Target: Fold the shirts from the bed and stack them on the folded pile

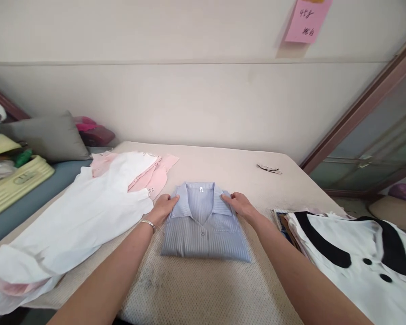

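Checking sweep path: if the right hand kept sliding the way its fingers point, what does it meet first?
The right hand points left, along the blue shirt collar. It is already on that collar; further on, probably the left hand at the opposite collar tip, though depth is hard to judge.

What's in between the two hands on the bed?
In the head view, the folded blue striped shirt lies between them. The left hand and right hand rest on either side of its collar.

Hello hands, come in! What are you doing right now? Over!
Left hand and right hand flat on the shoulders of the folded blue shirt, no closed grip. White garment touching left. Black-and-white garment lying right.
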A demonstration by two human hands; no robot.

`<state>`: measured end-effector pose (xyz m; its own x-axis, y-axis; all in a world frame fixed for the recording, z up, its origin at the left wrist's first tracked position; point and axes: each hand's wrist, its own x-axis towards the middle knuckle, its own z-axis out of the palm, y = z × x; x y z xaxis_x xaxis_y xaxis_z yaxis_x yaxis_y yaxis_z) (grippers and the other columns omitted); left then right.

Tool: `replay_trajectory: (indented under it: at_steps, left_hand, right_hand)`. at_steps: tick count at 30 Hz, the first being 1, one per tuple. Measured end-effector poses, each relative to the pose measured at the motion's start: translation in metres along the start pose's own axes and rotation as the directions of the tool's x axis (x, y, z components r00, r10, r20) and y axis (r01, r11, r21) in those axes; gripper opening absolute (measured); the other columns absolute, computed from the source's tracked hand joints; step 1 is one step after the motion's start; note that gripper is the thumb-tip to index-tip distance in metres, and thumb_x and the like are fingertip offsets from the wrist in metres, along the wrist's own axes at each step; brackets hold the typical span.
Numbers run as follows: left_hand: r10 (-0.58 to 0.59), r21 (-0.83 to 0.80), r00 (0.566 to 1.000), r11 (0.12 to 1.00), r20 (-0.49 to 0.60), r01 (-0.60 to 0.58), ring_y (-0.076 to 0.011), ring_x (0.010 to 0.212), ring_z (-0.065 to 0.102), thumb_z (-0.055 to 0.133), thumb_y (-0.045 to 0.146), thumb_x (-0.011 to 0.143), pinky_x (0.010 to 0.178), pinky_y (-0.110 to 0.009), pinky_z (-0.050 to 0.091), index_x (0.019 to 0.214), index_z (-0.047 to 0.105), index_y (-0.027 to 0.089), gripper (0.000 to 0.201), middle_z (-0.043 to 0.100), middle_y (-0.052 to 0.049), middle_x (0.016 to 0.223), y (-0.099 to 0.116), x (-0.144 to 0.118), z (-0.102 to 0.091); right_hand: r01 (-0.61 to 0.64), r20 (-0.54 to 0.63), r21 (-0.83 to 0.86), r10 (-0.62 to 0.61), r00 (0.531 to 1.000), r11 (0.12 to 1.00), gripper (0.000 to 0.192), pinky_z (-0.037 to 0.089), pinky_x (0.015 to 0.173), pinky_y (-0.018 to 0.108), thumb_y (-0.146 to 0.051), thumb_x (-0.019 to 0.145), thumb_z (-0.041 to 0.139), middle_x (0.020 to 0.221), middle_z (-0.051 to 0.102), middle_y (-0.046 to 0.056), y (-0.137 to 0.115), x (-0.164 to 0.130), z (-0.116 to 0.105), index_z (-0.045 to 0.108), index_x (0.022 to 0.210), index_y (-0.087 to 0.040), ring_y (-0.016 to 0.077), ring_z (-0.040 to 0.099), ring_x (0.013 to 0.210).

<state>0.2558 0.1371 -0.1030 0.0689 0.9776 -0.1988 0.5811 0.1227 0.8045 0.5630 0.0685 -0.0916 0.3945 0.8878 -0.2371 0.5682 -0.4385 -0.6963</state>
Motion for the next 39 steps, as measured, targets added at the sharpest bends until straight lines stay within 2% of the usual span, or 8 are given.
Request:
replay_trajectory:
  at_steps: [8, 11, 16, 20, 25, 31, 36, 39]
  left_hand:
    - [0.088, 0.264, 0.991, 0.963, -0.103, -0.058, -0.0197, 0.071, 0.056, 0.058, 0.039, 0.087, 0.065, -0.03, 0.033, 0.071, 0.054, 0.021, 0.024, 0.058, -0.003, 0.07, 0.003, -0.002, 0.004]
    - [0.115, 0.304, 0.987, 0.949, -0.111, -0.077, -0.0244, 0.085, 0.063, 0.056, 0.042, 0.09, 0.072, -0.032, 0.038, 0.098, 0.061, 0.018, 0.025, 0.068, -0.01, 0.088, 0.011, 0.005, 0.002]
    - [0.195, 0.321, 0.981, 0.93, -0.015, -0.18, -0.0271, 0.099, 0.067, 0.057, 0.039, 0.091, 0.085, -0.034, 0.043, 0.134, 0.055, 0.02, 0.046, 0.072, -0.013, 0.108, 0.033, 0.042, 0.0]
    - [0.241, 0.297, 0.968, 0.922, 0.068, -0.25, -0.0229, 0.092, 0.067, 0.066, 0.036, 0.085, 0.08, -0.03, 0.045, 0.12, 0.067, 0.021, 0.037, 0.074, -0.009, 0.102, 0.044, 0.064, 0.008]
    - [0.264, 0.279, 0.964, 0.925, 0.022, -0.259, -0.0179, 0.079, 0.064, 0.061, 0.036, 0.088, 0.068, -0.027, 0.043, 0.086, 0.069, 0.018, 0.02, 0.071, -0.005, 0.086, 0.041, 0.069, 0.018]
    - [0.289, 0.365, 0.957, 0.895, -0.036, -0.257, -0.022, 0.085, 0.065, 0.054, 0.038, 0.093, 0.075, -0.031, 0.047, 0.086, 0.064, 0.017, 0.024, 0.07, -0.008, 0.087, 0.04, 0.074, 0.028]
    - [0.404, 0.509, 0.912, 0.801, -0.07, -0.315, -0.0328, 0.119, 0.058, 0.054, 0.033, 0.094, 0.102, -0.045, 0.042, 0.109, 0.063, 0.015, 0.025, 0.064, -0.019, 0.119, 0.052, 0.05, 0.029]
    - [0.586, 0.612, 0.81, 0.637, 0.01, -0.469, -0.0334, 0.135, 0.047, 0.039, 0.038, 0.102, 0.112, -0.048, 0.035, 0.124, 0.059, 0.014, 0.038, 0.056, -0.021, 0.139, 0.049, 0.025, 0.029]
  right_hand:
    - [0.039, -0.158, -0.122, -0.059, 0.986, 0.992, 0.029, 0.044, 0.078, 0.032, -0.033, 0.088, 0.058, 0.104, 0.07, 0.013, 0.008, -0.01, 0.014, 0.061, 0.11, -0.015, 0.0241, 0.064, 0.098]
    - [0.065, -0.165, -0.124, -0.086, 0.983, 0.99, 0.039, 0.045, 0.082, 0.034, -0.038, 0.091, 0.056, 0.106, 0.069, 0.016, 0.008, -0.008, 0.013, 0.057, 0.12, -0.012, 0.0259, 0.064, 0.099]
    - [0.113, -0.114, -0.068, -0.12, 0.986, 0.991, 0.05, 0.047, 0.078, 0.03, -0.043, 0.09, 0.06, 0.103, 0.071, 0.012, 0.004, 0.019, 0.004, 0.055, 0.13, -0.014, 0.0212, 0.066, 0.092]
    - [0.15, -0.079, -0.041, -0.153, 0.985, 0.988, 0.048, 0.047, 0.072, 0.027, -0.042, 0.086, 0.065, 0.097, 0.071, 0.007, -0.002, 0.039, 0.005, 0.06, 0.127, -0.016, 0.0182, 0.066, 0.084]
    - [0.166, -0.116, -0.087, -0.176, 0.978, 0.982, 0.026, 0.046, 0.074, 0.028, -0.036, 0.09, 0.056, 0.089, 0.072, 0.008, -0.011, 0.036, 0.01, 0.071, 0.094, -0.016, 0.0187, 0.065, 0.082]
    - [0.094, -0.21, -0.241, -0.147, 0.967, 0.966, 0.024, 0.045, 0.083, 0.033, -0.031, 0.092, 0.05, 0.098, 0.072, 0.013, -0.016, 0.031, 0.017, 0.069, 0.092, -0.017, 0.0244, 0.065, 0.097]
    - [0.059, -0.226, -0.364, -0.15, 0.963, 0.929, 0.036, 0.046, 0.086, 0.042, -0.041, 0.099, 0.047, 0.107, 0.069, 0.021, -0.025, 0.016, 0.01, 0.064, 0.113, -0.012, 0.0331, 0.065, 0.104]
    - [0.132, -0.3, -0.477, -0.301, 0.905, 0.869, 0.049, 0.044, 0.097, 0.046, -0.047, 0.104, 0.035, 0.125, 0.063, 0.024, -0.028, -0.009, 0.009, 0.058, 0.127, -0.01, 0.0353, 0.057, 0.121]
